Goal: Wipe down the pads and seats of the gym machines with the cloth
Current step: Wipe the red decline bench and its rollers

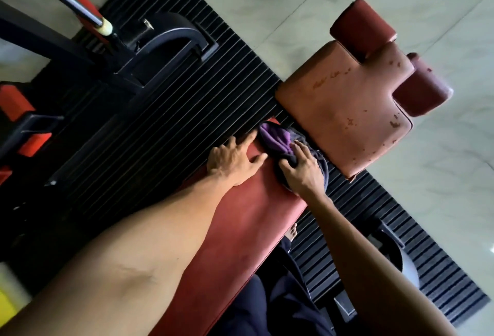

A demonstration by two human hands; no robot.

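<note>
While both forearms stretch along the long red pad [240, 228], which runs lengthwise away from the person, the left hand [235, 159] rests open on its far left edge, holding nothing, and the right hand [302, 167] just beside it presses spread fingers onto the purple cloth [275, 138] bunched at the pad's far end. Straight ahead across a narrow gap lies the worn seat pad [344, 111], two dark red rollers [363, 28] beyond it, so I'd judge the right hand the one to carry the cloth forward.
</note>
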